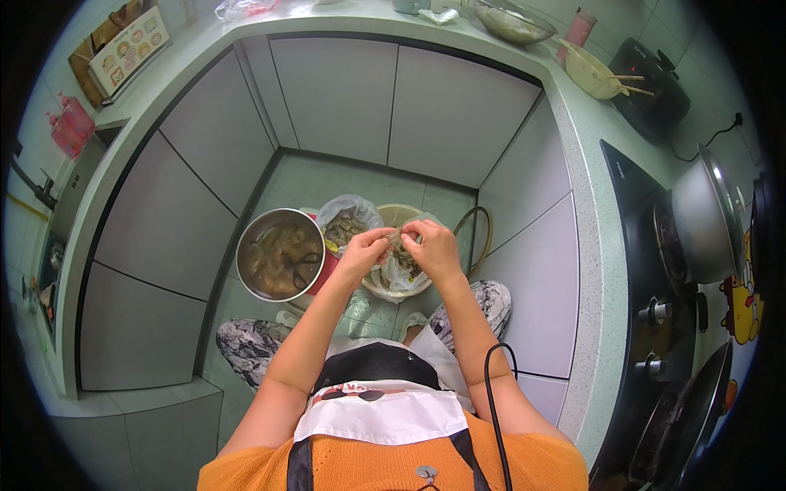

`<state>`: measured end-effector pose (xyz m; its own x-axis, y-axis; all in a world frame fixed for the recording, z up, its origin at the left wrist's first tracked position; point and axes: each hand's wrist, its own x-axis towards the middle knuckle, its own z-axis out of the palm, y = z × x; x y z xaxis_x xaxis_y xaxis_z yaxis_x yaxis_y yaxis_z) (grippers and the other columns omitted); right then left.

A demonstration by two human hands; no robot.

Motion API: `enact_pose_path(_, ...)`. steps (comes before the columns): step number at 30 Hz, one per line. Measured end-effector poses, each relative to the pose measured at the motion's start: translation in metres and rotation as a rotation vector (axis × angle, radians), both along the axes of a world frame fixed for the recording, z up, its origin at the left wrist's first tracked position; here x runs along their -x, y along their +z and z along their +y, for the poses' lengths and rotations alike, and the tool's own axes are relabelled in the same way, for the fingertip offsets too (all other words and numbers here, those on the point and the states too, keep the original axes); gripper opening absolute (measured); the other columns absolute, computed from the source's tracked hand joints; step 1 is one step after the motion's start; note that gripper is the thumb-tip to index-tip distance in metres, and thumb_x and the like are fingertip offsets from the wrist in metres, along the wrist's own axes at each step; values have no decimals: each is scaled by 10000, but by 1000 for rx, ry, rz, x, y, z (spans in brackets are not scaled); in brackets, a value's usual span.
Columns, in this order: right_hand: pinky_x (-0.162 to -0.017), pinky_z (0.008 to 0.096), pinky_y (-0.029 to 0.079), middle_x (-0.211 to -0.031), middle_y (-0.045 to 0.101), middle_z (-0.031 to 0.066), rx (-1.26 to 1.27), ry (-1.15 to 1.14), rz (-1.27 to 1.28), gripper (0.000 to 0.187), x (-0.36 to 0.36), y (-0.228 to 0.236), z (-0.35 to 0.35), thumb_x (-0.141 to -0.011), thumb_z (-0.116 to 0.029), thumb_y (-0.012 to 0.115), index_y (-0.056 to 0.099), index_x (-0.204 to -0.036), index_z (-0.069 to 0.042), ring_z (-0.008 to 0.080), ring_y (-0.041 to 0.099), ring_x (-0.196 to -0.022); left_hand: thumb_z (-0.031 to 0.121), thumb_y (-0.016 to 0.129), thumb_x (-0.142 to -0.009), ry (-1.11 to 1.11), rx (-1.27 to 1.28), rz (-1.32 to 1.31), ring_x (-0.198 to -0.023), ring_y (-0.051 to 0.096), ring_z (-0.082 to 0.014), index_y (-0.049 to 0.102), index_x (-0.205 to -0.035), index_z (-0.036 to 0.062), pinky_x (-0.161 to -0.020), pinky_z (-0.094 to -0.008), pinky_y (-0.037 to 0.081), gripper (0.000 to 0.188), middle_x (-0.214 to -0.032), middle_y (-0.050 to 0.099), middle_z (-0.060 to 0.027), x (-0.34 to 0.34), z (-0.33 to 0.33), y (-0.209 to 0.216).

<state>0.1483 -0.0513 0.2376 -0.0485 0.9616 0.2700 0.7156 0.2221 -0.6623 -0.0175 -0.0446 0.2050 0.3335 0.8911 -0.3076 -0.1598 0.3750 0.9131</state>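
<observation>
My left hand [365, 252] and my right hand [434, 247] meet over a pale bin [395, 214], thumbs and fingertips pinched together. Between them is a small greyish shrimp [396, 235], mostly hidden by the fingers. A plastic bag [403, 277] with greyish scraps lines the bin below. Just behind my left hand, a clear plastic bag [355, 204] holds grey shrimp [345, 226]. Left of my hands stands a round metal pot [241, 257] of murky brownish water with pale pieces in it. Black scissor handles [307, 261] show at its right side.
Grey cabinets [332, 98] surround the floor space on three sides. A hose [489, 237] curves beside the bin at the right. Above on the counter are a cream bowl [591, 74] with chopsticks and a metal bowl [514, 24]. A black stove [647, 278] holds a grey pot [704, 221].
</observation>
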Motion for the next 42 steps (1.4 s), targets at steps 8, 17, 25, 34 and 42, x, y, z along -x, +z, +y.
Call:
enact_pose_path(8, -605, 357, 485, -736, 624, 65, 11, -12, -15, 114, 3, 6, -1, -734, -203, 610, 655, -776, -107, 247, 615, -686, 92, 491, -867, -18, -109, 97, -721, 530, -70, 569, -1143, 11, -630, -213, 453, 298, -846, 586, -16, -1, 1, -5)
enact_pose_path(17, -578, 345, 479, -715, 626, 58, -2, -56, -104, 110, 4, 0, 2, -690, -178, 612, 641, -746, -87, 238, 611, -648, 99, 499, -840, -37, -280, 295, -768, 545, -82, 577, -1134, 10, -649, -231, 459, 318, -906, 601, -30, -2, 0, -9)
enact_pose_path(25, -526, 286, 442, -658, 597, 57, -27, -108, 139, 100, -11, -20, 9, -684, -130, 611, 608, -723, -37, 156, 555, -556, 82, 492, -875, -24, 72, -117, -703, 518, -77, 548, -1147, 6, -634, -210, 447, 288, -833, 570, -13, 1, -1, -3)
enact_pose_path(34, -489, 186, 405, -674, 588, -13, 280, -24, 649, 102, -26, -39, 14, -787, -122, 592, 613, -805, -23, 36, 510, -572, 57, 464, -885, 17, 203, -280, -695, 525, -92, 537, -1130, 3, -622, -217, 449, 261, -826, 575, -41, 7, 0, -7)
enact_pose_path(42, -500, 185, 411, -705, 590, 2, 374, -16, 891, 108, -31, -38, 13, -785, -100, 597, 625, -855, -23, 48, 507, -552, 66, 476, -878, 47, 218, -217, -673, 519, -88, 547, -1125, 21, -621, -216, 450, 261, -822, 569, -33, 11, -2, -3)
